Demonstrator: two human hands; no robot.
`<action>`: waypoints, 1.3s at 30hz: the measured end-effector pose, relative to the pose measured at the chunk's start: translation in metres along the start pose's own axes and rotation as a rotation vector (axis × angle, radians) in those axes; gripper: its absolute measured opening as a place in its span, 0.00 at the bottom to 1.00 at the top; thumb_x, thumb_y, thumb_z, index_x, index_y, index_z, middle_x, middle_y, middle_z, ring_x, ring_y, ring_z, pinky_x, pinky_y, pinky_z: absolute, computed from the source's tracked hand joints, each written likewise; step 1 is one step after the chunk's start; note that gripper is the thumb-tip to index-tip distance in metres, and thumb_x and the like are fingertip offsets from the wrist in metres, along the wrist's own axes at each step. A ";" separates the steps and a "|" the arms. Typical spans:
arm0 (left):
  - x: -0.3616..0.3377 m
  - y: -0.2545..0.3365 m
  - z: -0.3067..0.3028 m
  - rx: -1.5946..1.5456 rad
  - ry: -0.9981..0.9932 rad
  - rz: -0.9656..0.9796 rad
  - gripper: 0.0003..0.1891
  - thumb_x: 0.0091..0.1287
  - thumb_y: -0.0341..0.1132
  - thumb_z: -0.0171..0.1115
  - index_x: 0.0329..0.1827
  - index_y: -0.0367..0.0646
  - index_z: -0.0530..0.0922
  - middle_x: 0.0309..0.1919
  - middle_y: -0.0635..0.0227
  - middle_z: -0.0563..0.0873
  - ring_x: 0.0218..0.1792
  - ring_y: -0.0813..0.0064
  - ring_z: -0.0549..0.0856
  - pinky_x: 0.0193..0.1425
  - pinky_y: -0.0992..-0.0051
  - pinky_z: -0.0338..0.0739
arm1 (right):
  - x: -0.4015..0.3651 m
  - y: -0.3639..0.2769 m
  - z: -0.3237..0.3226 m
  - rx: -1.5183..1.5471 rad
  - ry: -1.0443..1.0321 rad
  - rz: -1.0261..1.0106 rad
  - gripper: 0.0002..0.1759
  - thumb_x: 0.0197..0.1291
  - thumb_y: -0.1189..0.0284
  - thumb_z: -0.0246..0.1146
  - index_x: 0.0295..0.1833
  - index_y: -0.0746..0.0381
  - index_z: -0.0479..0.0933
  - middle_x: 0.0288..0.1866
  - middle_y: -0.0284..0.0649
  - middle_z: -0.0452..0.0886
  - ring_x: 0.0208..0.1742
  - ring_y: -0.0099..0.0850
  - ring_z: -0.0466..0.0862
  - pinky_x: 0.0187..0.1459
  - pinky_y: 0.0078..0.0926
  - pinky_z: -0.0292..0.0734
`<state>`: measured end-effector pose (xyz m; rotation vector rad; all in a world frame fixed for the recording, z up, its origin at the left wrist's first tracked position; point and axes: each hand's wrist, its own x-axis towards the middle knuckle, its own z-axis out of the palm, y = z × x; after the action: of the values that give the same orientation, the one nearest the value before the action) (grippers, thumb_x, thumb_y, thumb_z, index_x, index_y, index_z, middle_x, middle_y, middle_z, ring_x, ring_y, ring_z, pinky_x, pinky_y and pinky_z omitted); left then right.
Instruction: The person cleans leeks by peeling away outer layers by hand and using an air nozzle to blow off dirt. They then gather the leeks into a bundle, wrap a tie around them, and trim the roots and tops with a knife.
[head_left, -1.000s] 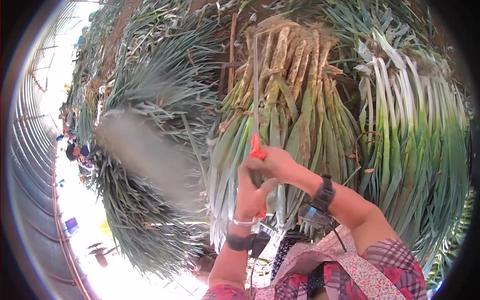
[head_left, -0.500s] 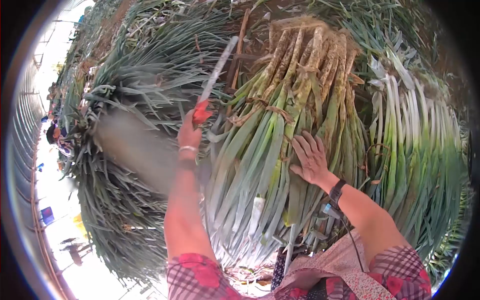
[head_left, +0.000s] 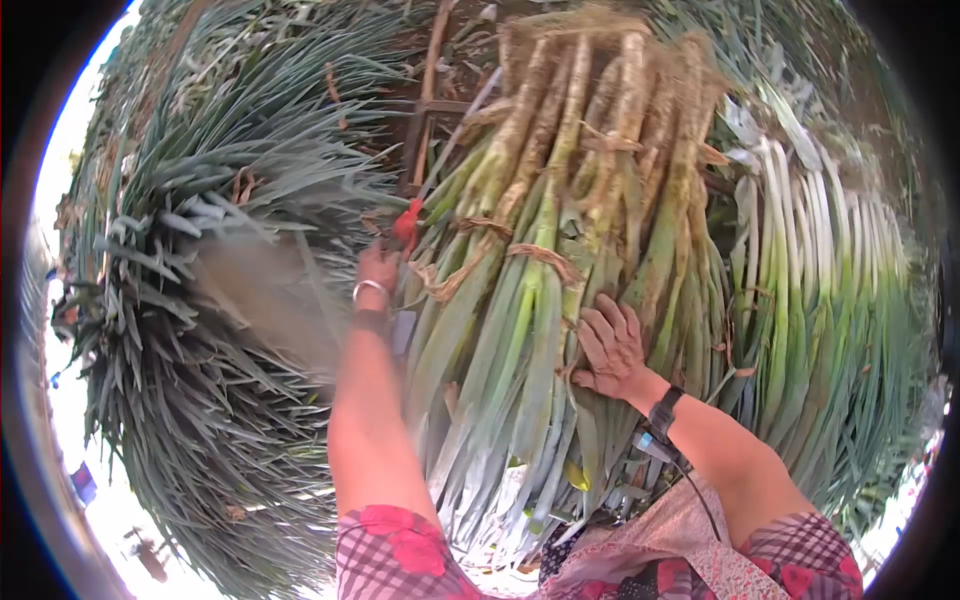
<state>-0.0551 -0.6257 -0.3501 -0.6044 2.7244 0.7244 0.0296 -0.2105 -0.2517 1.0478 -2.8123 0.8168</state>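
**Desk:** What's on the head camera?

**Operator:** I see the left hand [head_left: 378, 268] clenched round a red-handled tool [head_left: 405, 226]. The red grip sticks out above the fist. A thin pale shaft runs up and to the right, blurred, along the left edge of the tied bundle [head_left: 520, 300]. I can't tell whether the shaft touches the stalks.

**Desk:** Right hand?

**Operator:** The right hand [head_left: 610, 345] is spread open, palm flat on the green leaves of that same bundle, low on its right half. It has hold of nothing. There's a dark wristband [head_left: 662, 410] on that wrist with a thin cable trailing below it, and a pale bangle [head_left: 368, 290] on the left wrist.

**Desk:** Describe the bundle.

**Operator:** Long onion-like stalks. The root ends are dirty brown and sit at the top of my view, and the green leaves fan down toward the wearer. Straw ties [head_left: 545, 258] cross it about mid-length, just above the right hand.

**Desk:** Surroundings?

**Operator:** Just beside it on the right is a second bundle of clean white stalks [head_left: 830, 260]. On the left are heaps of loose green leaves [head_left: 150, 330]. A wooden stake [head_left: 428, 95] stands behind the tool, upper centre. A grey smear [head_left: 260, 300] on the lens hides part of the left heap.
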 end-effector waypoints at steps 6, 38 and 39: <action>-0.055 0.113 -0.106 -0.032 0.003 0.148 0.28 0.62 0.36 0.61 0.64 0.34 0.67 0.59 0.53 0.75 0.59 0.60 0.74 0.64 0.68 0.66 | 0.008 -0.006 -0.019 -0.037 -0.264 0.103 0.41 0.48 0.42 0.58 0.65 0.53 0.63 0.67 0.32 0.62 0.72 0.37 0.56 0.65 0.45 0.52; -0.132 0.295 0.058 0.634 0.461 0.097 0.36 0.63 0.62 0.45 0.69 0.47 0.61 0.66 0.62 0.65 0.67 0.55 0.61 0.66 0.50 0.54 | 0.084 0.244 -0.096 0.346 -0.208 0.593 0.16 0.58 0.61 0.53 0.34 0.63 0.78 0.37 0.49 0.81 0.42 0.47 0.81 0.43 0.45 0.75; -0.134 0.295 0.058 0.625 0.460 0.098 0.36 0.63 0.62 0.45 0.69 0.47 0.61 0.66 0.62 0.65 0.67 0.55 0.61 0.66 0.50 0.54 | 0.079 0.244 -0.102 0.337 -0.209 0.596 0.16 0.58 0.61 0.53 0.34 0.63 0.78 0.37 0.49 0.81 0.42 0.47 0.81 0.43 0.45 0.75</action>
<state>-0.0629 -0.3191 -0.2311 -0.5279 3.1618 -0.3078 -0.1968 -0.0538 -0.2611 0.2969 -3.2935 1.3309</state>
